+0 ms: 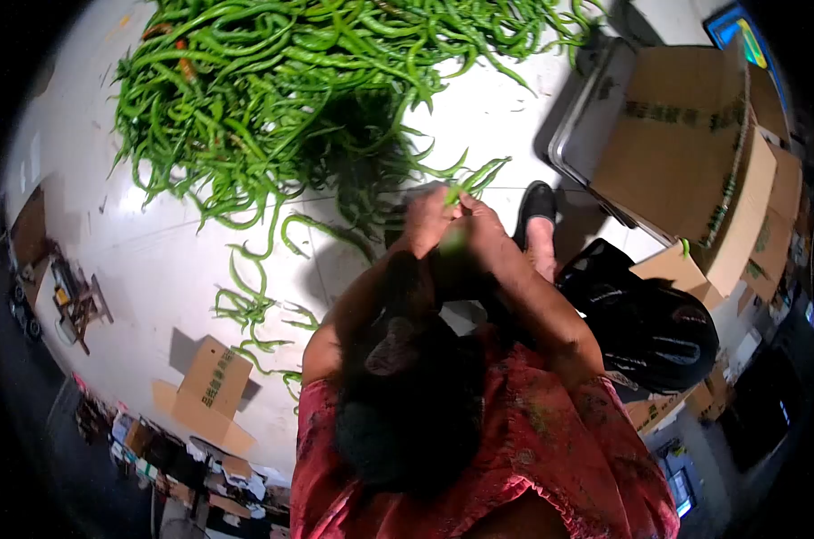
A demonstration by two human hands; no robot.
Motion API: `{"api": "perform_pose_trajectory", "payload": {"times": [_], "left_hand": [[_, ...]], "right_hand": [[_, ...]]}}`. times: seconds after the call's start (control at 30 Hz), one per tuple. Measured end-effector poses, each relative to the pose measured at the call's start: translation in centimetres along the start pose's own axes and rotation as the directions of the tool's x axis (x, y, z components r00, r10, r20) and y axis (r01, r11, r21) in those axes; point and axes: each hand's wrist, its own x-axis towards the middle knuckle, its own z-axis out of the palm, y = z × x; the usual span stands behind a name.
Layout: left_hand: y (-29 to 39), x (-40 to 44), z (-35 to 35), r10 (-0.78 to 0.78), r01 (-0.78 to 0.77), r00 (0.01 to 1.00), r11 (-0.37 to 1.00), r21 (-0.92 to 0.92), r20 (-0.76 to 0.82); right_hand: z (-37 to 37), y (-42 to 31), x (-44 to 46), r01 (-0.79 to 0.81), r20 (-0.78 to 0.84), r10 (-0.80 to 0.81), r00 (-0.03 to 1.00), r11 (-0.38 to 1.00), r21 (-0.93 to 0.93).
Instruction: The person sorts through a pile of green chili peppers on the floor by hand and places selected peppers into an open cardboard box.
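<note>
Both my hands meet in front of me, just below the large pile of long green peppers (245, 81) on the pale tiled floor. My left hand (427, 220) is closed, its fingers pressed around a green pepper (453, 194) whose tip shows between the hands. My right hand (481, 225) is also closed against the same pepper, touching the left. Below the hands a green shape is blurred and too unclear to name. A few loose peppers (488, 172) lie just beyond the fingers.
Cardboard boxes (676, 135) stand at the right beside a metal-rimmed tray (559, 153). Scattered peppers (245, 305) lie at the left of my arms. An open carton (214, 386) sits lower left, a small wooden stool (82, 310) farther left. A black-shoed foot (539, 202) is near my right hand.
</note>
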Motion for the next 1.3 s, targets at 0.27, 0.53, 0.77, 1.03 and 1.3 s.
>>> {"api": "perform_pose_trajectory", "payload": {"times": [0.27,0.53,0.77,1.03,1.3], "left_hand": [[9.7,-4.9,-3.6,-0.021,-0.016,0.981,0.982,0.187,0.193],[15.2,-11.4,-17.3,-0.139,-0.271,0.905,0.541,-0.796,-0.403],[8.5,-11.9,-23.4,-0.344,-0.054,0.668,0.861,-0.505,-0.659],[1.0,-10.2,-26.9,0.361,0.409,0.678,0.537,0.737,-0.640],[6.0,-13.6,-22.6,-0.346,0.114,0.649,0.925,-0.363,-0.677]], "right_hand": [[0.5,-2.8,-1.1,0.123,0.127,-0.094,0.987,0.962,-0.245],[2.8,-3.7,-5.1,0.224,-0.031,-0.268,0.963,0.859,-0.461],[4.1,-2.6,-6.7,0.253,0.082,-0.251,0.964,0.784,-0.567],[2.9,-1.7,-5.9,0.188,0.046,-0.201,0.978,0.773,-0.606],[3.3,-1.1,-5.6,0.182,0.008,-0.224,0.975,0.770,-0.611]]}}
